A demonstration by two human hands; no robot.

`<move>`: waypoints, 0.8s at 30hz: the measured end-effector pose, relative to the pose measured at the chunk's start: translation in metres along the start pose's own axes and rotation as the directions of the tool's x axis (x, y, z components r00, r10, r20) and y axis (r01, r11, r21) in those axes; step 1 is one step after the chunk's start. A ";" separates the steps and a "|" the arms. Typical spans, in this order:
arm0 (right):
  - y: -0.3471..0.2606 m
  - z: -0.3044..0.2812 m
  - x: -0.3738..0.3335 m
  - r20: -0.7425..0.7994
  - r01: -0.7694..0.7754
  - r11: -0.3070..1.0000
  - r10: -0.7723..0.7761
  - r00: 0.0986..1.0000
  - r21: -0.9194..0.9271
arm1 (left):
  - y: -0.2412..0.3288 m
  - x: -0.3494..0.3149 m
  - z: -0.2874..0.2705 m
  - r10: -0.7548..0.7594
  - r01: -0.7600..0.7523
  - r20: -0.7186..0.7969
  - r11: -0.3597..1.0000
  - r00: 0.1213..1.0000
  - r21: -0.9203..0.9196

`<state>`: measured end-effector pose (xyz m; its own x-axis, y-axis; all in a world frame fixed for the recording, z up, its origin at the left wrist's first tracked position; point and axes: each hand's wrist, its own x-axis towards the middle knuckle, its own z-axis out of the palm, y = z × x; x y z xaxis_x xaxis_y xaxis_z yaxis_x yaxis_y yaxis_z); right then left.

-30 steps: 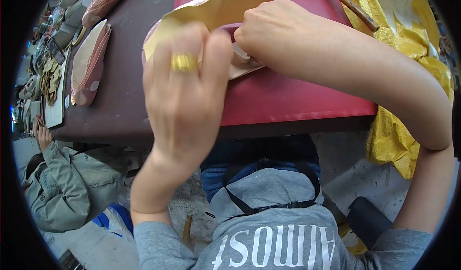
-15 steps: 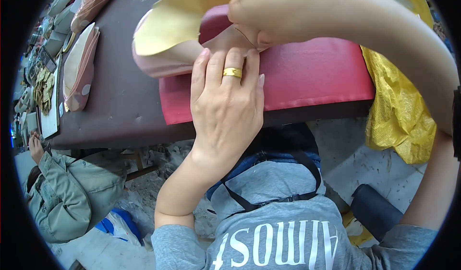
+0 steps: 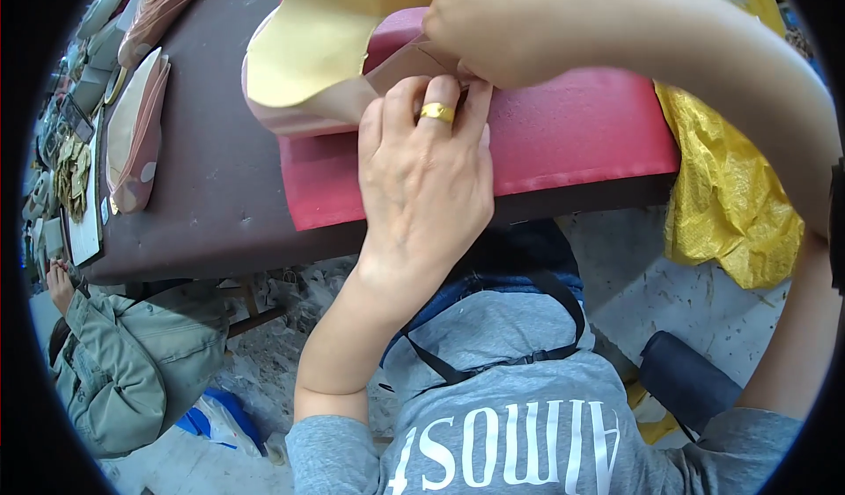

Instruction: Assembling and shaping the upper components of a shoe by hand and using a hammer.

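Here, pink piece [image 3: 308, 121] overhangs red sheet [image 3: 581, 130] — sack [image 3: 731, 205] nearby.

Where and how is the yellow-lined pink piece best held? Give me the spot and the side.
Likely by the rounded left end of the pink piece, coming from the left: thumb on the upturned yellow face, fingers on the pink outside. That end bulges out in a broad curve and no hand covers it, while the left hand and right hand crowd its right part.
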<state>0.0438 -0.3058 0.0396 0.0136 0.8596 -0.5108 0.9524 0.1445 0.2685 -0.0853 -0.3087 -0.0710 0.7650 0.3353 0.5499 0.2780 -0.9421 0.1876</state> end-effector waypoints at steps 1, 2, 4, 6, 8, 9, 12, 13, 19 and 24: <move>0.013 0.002 0.004 -0.008 -0.007 1.000 0.007 1.000 0.009 | 0.003 0.003 -0.001 0.007 -0.007 -0.009 1.000 1.000 0.007; 0.024 0.005 0.006 -0.009 -0.023 0.999 0.024 1.000 0.024 | 0.006 0.005 0.000 0.020 -0.020 -0.010 1.000 1.000 -0.006; 0.039 0.029 -0.031 -0.009 -0.060 0.997 0.060 0.998 0.047 | 0.014 0.010 0.001 0.050 -0.053 0.074 0.998 0.996 0.038; 0.019 0.035 -0.012 -0.066 0.103 0.992 -0.099 0.993 0.070 | -0.008 -0.011 -0.008 -0.088 0.042 0.222 0.978 0.971 0.206; -0.022 -0.002 0.001 -0.062 0.036 0.996 -0.031 0.998 0.082 | 0.000 0.000 -0.005 -0.013 -0.014 0.174 0.988 0.985 0.153; -0.029 -0.013 0.010 -0.062 0.011 0.996 -0.005 0.998 0.088 | 0.002 0.004 -0.004 0.029 -0.047 0.141 0.991 0.990 0.129; 0.062 0.042 -0.035 -0.063 -0.051 0.992 0.059 0.996 0.118 | 0.014 0.013 0.000 0.120 -0.125 0.076 0.989 0.990 0.073; 0.027 0.029 -0.029 -0.067 -0.037 0.990 0.046 0.997 0.133 | 0.012 0.010 0.003 0.123 -0.128 0.056 0.988 0.991 0.082; 0.002 0.022 -0.039 -0.132 0.015 0.982 0.010 0.991 0.186 | 0.007 0.008 0.000 0.143 -0.151 0.049 0.956 0.988 0.251; 0.014 0.018 -0.022 -0.163 -0.002 0.972 0.042 0.986 0.236 | 0.010 0.012 0.004 0.151 -0.185 0.124 0.926 0.981 0.331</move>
<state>0.0624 -0.3314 0.0394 0.0036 0.9333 -0.3590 0.9973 0.0227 0.0691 -0.0707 -0.3135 -0.0658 0.8643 0.1874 0.4668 0.3082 -0.9307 -0.1969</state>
